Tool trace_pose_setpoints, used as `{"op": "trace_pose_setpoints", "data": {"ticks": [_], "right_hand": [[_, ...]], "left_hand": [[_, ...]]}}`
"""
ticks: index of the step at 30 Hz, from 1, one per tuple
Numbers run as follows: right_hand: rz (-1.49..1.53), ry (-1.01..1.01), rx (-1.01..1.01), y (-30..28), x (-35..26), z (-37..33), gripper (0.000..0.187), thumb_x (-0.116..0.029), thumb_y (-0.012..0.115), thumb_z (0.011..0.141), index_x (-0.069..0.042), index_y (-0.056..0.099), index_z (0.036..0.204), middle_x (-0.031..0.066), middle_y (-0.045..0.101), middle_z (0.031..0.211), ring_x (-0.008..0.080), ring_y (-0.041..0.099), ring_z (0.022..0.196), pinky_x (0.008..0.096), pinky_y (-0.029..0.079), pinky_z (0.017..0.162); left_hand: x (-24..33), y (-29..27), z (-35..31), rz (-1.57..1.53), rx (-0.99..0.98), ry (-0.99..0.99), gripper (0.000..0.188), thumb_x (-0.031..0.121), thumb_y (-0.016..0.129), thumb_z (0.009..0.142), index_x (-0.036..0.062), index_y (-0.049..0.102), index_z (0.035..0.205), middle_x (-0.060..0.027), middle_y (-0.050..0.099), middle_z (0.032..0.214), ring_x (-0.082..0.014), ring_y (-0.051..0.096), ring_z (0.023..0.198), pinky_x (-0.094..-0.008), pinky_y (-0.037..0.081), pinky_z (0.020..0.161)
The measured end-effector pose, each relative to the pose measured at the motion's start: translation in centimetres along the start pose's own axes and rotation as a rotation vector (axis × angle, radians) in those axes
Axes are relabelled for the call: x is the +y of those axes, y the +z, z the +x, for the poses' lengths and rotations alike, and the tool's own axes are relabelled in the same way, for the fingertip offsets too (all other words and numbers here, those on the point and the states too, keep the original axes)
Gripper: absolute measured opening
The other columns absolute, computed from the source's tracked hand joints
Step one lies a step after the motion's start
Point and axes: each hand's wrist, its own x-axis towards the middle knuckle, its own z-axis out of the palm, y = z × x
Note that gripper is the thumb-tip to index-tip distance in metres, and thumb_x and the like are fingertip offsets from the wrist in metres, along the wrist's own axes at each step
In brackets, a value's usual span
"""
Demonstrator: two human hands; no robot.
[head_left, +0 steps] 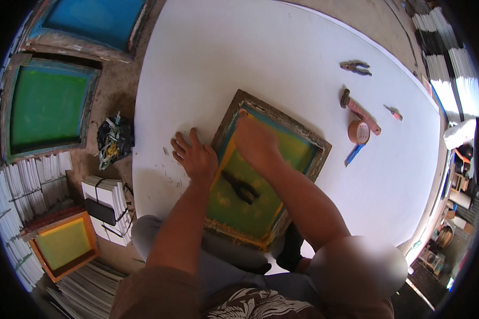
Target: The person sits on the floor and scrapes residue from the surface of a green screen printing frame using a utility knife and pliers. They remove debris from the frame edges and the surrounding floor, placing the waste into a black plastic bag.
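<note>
A wooden screen-printing frame (pixel 320 154) with green-yellow mesh (pixel 226 207) lies tilted in front of me, its near end over my lap. Dark-handled pliers (pixel 241 187) rest on the mesh between my forearms. My left hand (pixel 194 159) has its fingers spread on the white tabletop (pixel 186 69), its palm side against the frame's left edge. Inside the frame's far left corner, my right hand (pixel 254 139) is closed, its fingertips at the mesh edge beside the wood. Whatever those fingers hold, if anything, is hidden.
On the table's right lie pliers (pixel 355 67), a hammer (pixel 361 111), a brown tape roll (pixel 358 132), a blue cutter (pixel 354 154) and a small red-handled tool (pixel 393 112). Left on the floor: framed screens (pixel 50 109), a black plastic bag (pixel 114 139), strapped paper stacks (pixel 120 234).
</note>
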Motion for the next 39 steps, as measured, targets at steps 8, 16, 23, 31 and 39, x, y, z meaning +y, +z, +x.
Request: {"op": "trace_pose_setpoints", "data": {"ticks": [8,16,23,31,39], "right_hand": [[-0.127,0.021,-0.194,-1.2,-2.1,0.8,0.052,-0.012,0.050,0.098,0.007,0.046,0.147,0.0280,0.071,0.115,0.0420,0.072,0.103,0.0523,0.059,0.086],[0.075,-0.131,-0.017,1.0,3.4,2.7,0.055,-0.010,0.048,0.100,-0.003,0.043,0.154,0.0254,0.072,0.095,0.0423,0.072,0.093,0.0519,0.057,0.081],[0.095,-0.244,0.154,3.2,5.5,2.6,0.053,-0.022,0.047,0.106,-0.014,0.039,0.158,0.0271,0.071,0.095,0.0449,0.070,0.092,0.0556,0.054,0.083],[0.178,-0.009,0.121,3.4,5.2,1.1,0.047,-0.028,0.053,0.105,-0.023,0.051,0.152,0.0257,0.070,0.099,0.0470,0.067,0.096,0.0562,0.051,0.084],[0.071,-0.146,0.272,4.7,10.1,-1.0,0.050,-0.024,0.058,0.102,-0.022,0.050,0.152,0.0214,0.069,0.102,0.0448,0.068,0.093,0.0547,0.052,0.082]], "left_hand": [[0.1,-0.1,0.3,0.014,-0.075,-0.074,0.060,0.016,0.055,0.096,0.0112,0.038,0.154,-0.0283,0.022,0.163,-0.0522,0.014,0.154,-0.0673,0.018,0.121],[0.5,-0.1,0.0,0.002,-0.046,-0.035,0.059,0.017,0.055,0.096,0.0096,0.040,0.153,-0.0285,0.023,0.163,-0.0512,0.012,0.155,-0.0672,0.018,0.120],[0.8,-0.1,0.0,0.025,-0.005,-0.064,0.059,0.020,0.056,0.095,0.0115,0.042,0.152,-0.0254,0.027,0.162,-0.0480,0.020,0.153,-0.0658,0.024,0.119],[0.8,-0.2,0.1,-0.002,-0.002,-0.065,0.060,0.023,0.056,0.095,0.0118,0.042,0.152,-0.0252,0.027,0.163,-0.0474,0.020,0.154,-0.0654,0.023,0.119],[0.6,-0.2,-0.1,-0.037,-0.042,-0.085,0.059,0.021,0.052,0.095,0.0123,0.040,0.153,-0.0266,0.022,0.164,-0.0488,0.012,0.156,-0.0667,0.018,0.122]]}}
